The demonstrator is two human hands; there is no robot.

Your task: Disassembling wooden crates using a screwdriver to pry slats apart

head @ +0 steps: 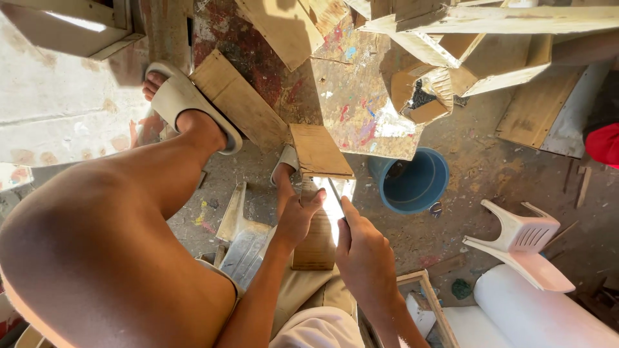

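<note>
— Where does the work sit?

— Dead centre, between the knees: a narrow upright block of pale brown wood, with a flat square plywood piece just beyond its far end. Its long axis runs near to far, away from the body.

— And the hands?

— The left hand is on the block's left side near the far end, fingers curled and pressed against the wood. The right hand is on the right, slightly nearer the body, fingers closed around a thin dark blade-like tool. The tool slants far and left, its tip touching or just beside the top of the block; glare hides the exact contact.

— Which hand is closer to that spot?

— The left; its fingertips lie right beside it.

— Around them?

— A blue round plastic bucket to the right on the dirt floor, a white plastic chair tipped over further right.
</note>
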